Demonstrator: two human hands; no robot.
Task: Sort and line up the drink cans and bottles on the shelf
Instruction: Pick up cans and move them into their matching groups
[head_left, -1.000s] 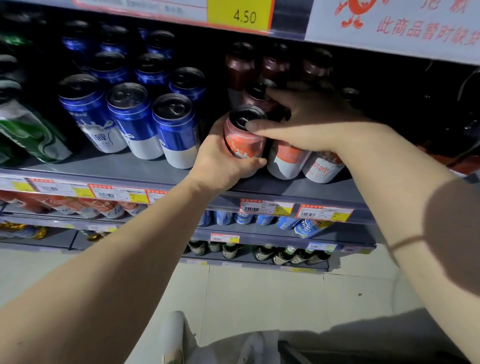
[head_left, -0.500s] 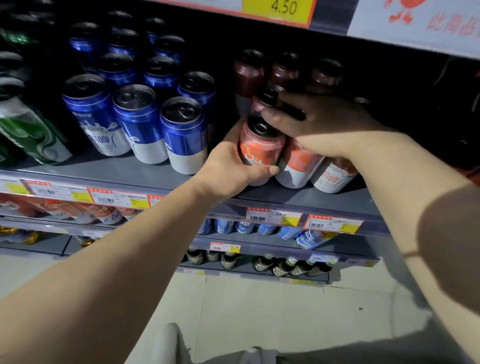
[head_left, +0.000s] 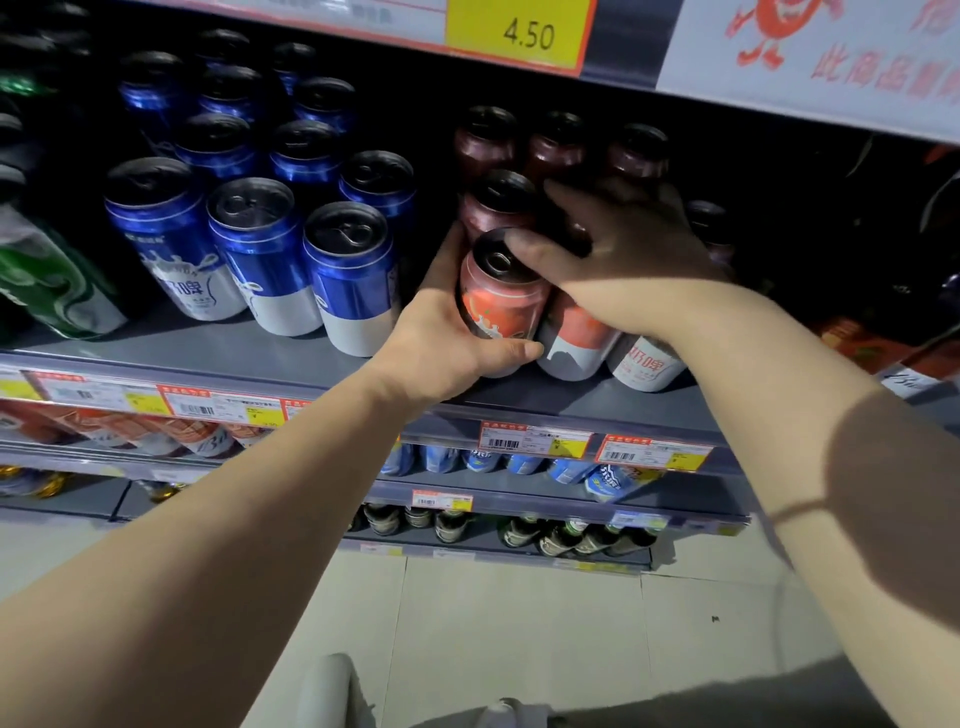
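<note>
On the grey shelf (head_left: 223, 348) a red and white can (head_left: 501, 306) stands at the front left of a block of several red cans. My left hand (head_left: 447, 338) grips this can from its left side, thumb across its lower front. My right hand (head_left: 618, 244) lies over the tops of the red cans, one finger on the front can's lid; the red can (head_left: 574, 343) beside it and another red can (head_left: 647, 366) stand under my wrist. More red cans (head_left: 488, 140) fill the dark rows behind.
Several blue and white cans (head_left: 348, 275) stand in rows just left of the red ones. A green can (head_left: 47, 280) sits at the far left. Price tags (head_left: 535, 441) line the shelf edge, lower shelves hold more cans and bottles (head_left: 524, 532), and the shelf above (head_left: 519, 36) hangs close overhead.
The red can in my left hand has gone down and stands level with its neighbours. My right hand has stayed on the can tops; the view has moved closer.
</note>
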